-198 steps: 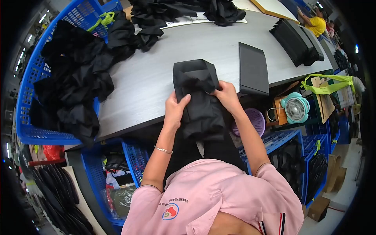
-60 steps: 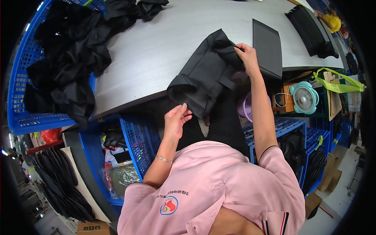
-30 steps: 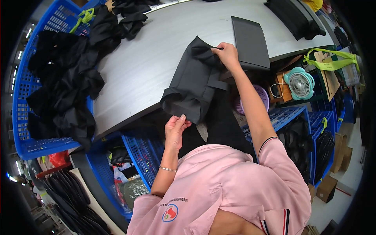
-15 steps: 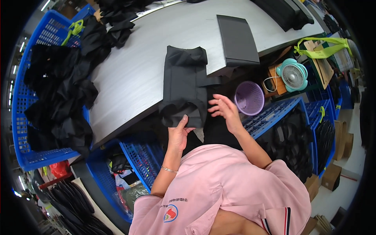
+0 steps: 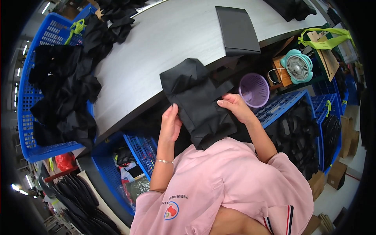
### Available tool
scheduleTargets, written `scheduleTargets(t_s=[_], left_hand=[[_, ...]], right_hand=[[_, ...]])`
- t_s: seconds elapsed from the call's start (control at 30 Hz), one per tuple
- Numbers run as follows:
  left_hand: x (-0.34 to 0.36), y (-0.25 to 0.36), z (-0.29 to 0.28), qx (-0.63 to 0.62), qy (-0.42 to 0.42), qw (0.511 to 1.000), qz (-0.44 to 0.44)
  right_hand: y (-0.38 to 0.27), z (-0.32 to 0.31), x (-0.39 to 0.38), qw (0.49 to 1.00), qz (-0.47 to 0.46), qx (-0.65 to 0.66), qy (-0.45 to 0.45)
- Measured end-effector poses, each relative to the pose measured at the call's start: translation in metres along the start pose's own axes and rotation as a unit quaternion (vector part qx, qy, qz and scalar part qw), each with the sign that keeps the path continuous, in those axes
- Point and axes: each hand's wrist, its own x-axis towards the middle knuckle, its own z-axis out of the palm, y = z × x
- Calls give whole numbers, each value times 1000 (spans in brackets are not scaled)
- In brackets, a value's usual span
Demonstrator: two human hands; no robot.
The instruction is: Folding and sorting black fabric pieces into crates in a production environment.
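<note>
A black fabric piece (image 5: 201, 103), sewn like a bag or pouch with folded ends, slants from the table's front edge down to my lap. A short black strap (image 5: 224, 89) sticks out from its right side. My right hand (image 5: 238, 109) pinches the fabric's right edge just below that strap, thumb on top. My left hand (image 5: 171, 122) is closed at the left edge, thumb pointing up; its fingertips are partly hidden against the cloth. The fabric's lower end touches my pink shirt.
The grey table (image 5: 145, 51) bears a dark grey panel (image 5: 237, 31) at its front edge. A blue crate (image 5: 33, 152) of black fabric stands left. At right are a purple basket (image 5: 254, 91), a turquoise fan (image 5: 297, 66) and a blue crate (image 5: 290, 103) holding black pieces.
The fabric piece has turned and come down off the table toward my lap. My right hand, earlier open and apart, now grips its right edge. My left hand moved from its near end to the left edge.
</note>
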Motion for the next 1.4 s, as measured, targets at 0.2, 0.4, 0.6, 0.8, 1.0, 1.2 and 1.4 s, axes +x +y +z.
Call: scheduleTargets(t_s=[0.2,0.4,0.6,0.8,1.0,1.2,1.4], left_hand=[[14,-8,31,-95,0,995,11],[19,8,42,-65,0,994,83],[8,56,49,243,7,935,258],[32,89,50,568,13,771,289],[45,86,36,222,106,927,285],[27,38,31,119,91,970,192],[15,-13,29,7,27,998,62]], right_hand=[[-7,4,-7,999,3,-50,19],[-11,7,-8,993,-38,107,16],[-35,-17,-6,997,-26,9,66],[-33,-23,9,999,-31,-10,41],[-30,-24,42,988,-104,-112,32],[-32,-15,43,997,-61,27,45],[-4,9,57,971,-176,-134,89]])
